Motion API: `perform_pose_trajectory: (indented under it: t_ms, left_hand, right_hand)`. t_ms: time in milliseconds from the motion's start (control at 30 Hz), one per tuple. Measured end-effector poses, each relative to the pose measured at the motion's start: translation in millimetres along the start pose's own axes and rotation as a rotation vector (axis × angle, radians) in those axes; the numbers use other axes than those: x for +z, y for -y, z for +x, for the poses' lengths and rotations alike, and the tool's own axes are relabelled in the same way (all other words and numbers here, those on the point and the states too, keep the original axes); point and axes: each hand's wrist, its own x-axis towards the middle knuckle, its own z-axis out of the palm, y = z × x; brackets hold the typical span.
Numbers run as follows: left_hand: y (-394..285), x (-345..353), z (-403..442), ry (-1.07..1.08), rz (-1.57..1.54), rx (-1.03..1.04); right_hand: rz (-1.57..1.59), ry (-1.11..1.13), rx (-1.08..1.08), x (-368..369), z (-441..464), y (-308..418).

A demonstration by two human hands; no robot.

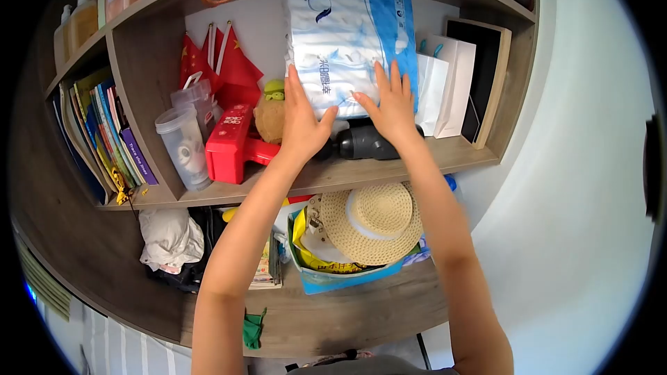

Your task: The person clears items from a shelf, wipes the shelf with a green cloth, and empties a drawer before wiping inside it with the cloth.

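Observation:
A large soft pack of tissue paper [340, 35], white and blue with printed lettering, stands in the middle shelf compartment. My left hand [306, 118] lies along its lower left edge, fingers stretched upward and thumb apart on the front. Spread fingers of my right hand [393, 105] rest flat against the front face, near the lower right. Below the pack, a black cylindrical object [372, 143] lies on the shelf, partly behind my right wrist. A red boxy object with a handle [231, 143] sits left of my left forearm, beside a brown round plush [271, 118].
Left of the pack are small red flags [233, 62] and a clear plastic cup [183, 149]. White paper bags [455, 87] and a dark framed panel [486, 83] stand at right. Below, a straw hat [375, 222] tops a filled box [333, 281]. Books [111, 132] fill the left compartment.

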Motion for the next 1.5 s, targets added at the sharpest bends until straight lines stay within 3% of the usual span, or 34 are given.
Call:
perform_pose_trajectory:
  t_ms: [133,233,267,367,467,567,667,767,967,1100,1233,1267,1367,1500]
  left_hand:
    - [8,-5,3,0.094,-0.086,-0.057]
    - [26,-9,4,0.131,-0.108,0.091]
    - [30,-9,1,0.194,-0.155,-0.018]
    - [23,-8,8,0.181,-0.135,-0.019]
    - [35,-6,14,0.223,-0.338,-0.048]
    - [45,-6,14,0.243,-0.325,-0.074]
    - [45,3,3,0.100,-0.134,-0.097]
    - [-2,-3,-1,-0.048,0.373,0.074]
    - [21,9,-6,0.041,0.358,0.126]
    - [-2,-4,-23,0.110,0.402,0.033]
    - [-36,-33,-62,0.020,0.118,0.072]
    - [-44,-43,-77,-0.007,-0.003,0.059]
    - [-45,-70,-151,-0.088,-0.064,0.306]
    - [-27,-85,-302,-0.019,-0.120,0.016]
  right_hand:
    - [-0.062,-0.089,-0.030,8,-11,2]
    - [-0.051,-0.150,-0.054,10,-15,3]
    - [-0.039,-0.177,-0.061,10,-16,3]
    - [-0.007,-0.321,-0.086,7,-15,5]
    - [-0.163,-0.116,-0.002,12,-15,6]
    - [-0.235,-0.046,-0.016,11,-17,8]
    - [-0.233,-0.089,-0.046,13,-18,7]
    - [-0.104,-0.186,-0.036,15,-17,2]
    - [-0.266,-0.137,-0.043,21,-18,-4]
    - [-0.075,-0.308,-0.094,16,-18,-5]
    - [0.150,-0.612,-0.257,-1,-43,16]
    - [0.175,-0.617,-0.273,-3,-56,24]
    - [0.317,-0.578,-0.228,-10,-115,62]
    - [0.578,-0.335,-0.196,16,-219,107]
